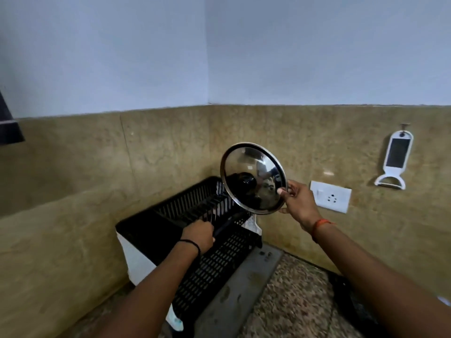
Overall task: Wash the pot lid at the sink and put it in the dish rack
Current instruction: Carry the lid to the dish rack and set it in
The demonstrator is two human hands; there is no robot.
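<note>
Right hand (296, 200) pinches the steel-rimmed, black-knobbed glass lid (252, 178) over the rack (195, 215).

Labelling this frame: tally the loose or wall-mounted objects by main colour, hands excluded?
Black: 1, the slotted plastic dish rack
Silver: 1, the round glass pot lid with steel rim
White: 2, the wall socket plate, the hanging plastic peeler
Total: 4
</note>
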